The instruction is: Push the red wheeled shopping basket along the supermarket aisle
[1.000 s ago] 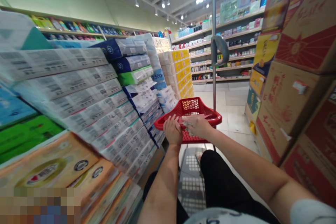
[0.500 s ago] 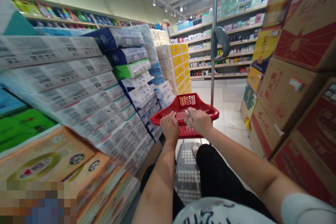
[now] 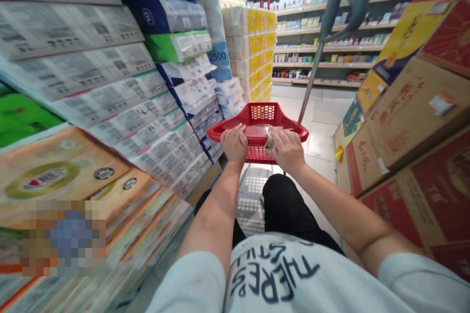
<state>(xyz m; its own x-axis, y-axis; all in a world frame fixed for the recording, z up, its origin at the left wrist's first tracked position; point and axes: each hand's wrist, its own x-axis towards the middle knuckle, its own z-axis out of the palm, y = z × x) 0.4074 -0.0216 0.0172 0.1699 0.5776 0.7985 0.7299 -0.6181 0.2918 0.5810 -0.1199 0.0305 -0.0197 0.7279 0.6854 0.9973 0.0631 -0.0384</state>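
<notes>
A red plastic shopping cart (image 3: 260, 106) with a perforated basket stands in front of my body, in the middle of the head view. My left hand (image 3: 235, 144) is closed over the left part of its handle bar. Further right, my right hand (image 3: 288, 149) grips the same bar. A small crumpled, pale-brown thing (image 3: 270, 144) pokes out by the thumb side of my right hand; its kind is unclear. From the cart's right side rises a metal pole (image 3: 311, 80) topped by a grey loop handle (image 3: 347, 2).
Stacked tissue packs (image 3: 110, 78) line the left side close to my arm, with yellow-sided packs (image 3: 261, 54) further ahead. Cardboard cartons (image 3: 411, 117) are piled along the right. Tiled floor (image 3: 319, 132) runs between them toward stocked shelves (image 3: 330, 66).
My view has tilted downward, so more of my shirt shows and the shelves sit higher. The stacks ahead look slightly nearer. Both hands stay on the cart's handle.
</notes>
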